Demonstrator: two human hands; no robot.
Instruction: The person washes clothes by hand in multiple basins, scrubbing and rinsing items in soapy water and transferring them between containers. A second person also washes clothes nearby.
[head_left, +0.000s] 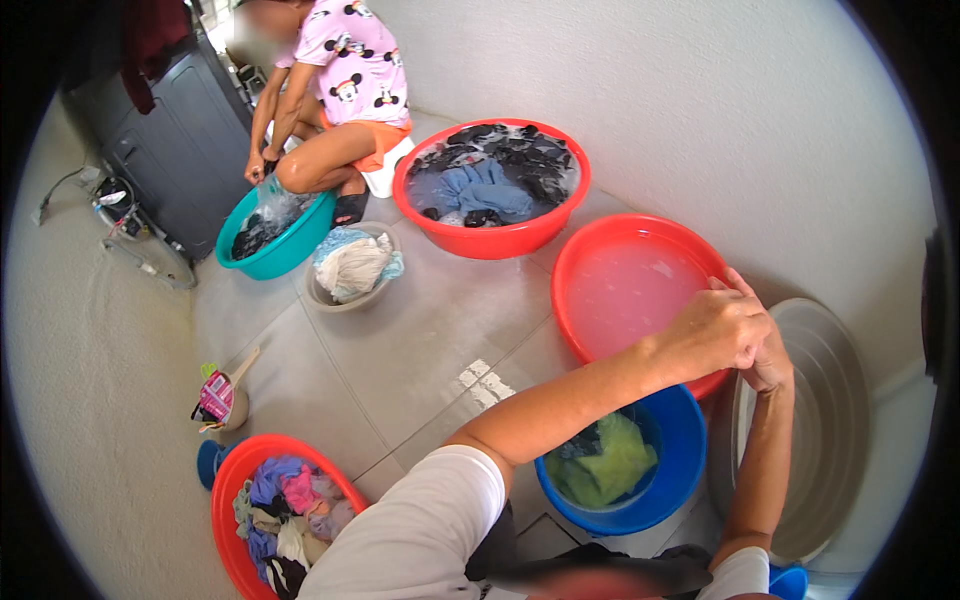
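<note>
My left hand is curled against my right hand above the rim of a red plastic basin of cloudy, soapy water. Some fingers stick up past the knuckles. Whether anything small lies between the palms is hidden. Below my left forearm stands a blue basin, where a yellow-green cloth and dark fabric lie in water. A large grey-beige oval tub sits partly behind my right forearm, its ridged inside showing.
A person sits on a white stool, hands over a teal basin. Clothes soak in another red basin. A grey basin and a third red basin hold laundry. A beige dipper stands near the left wall.
</note>
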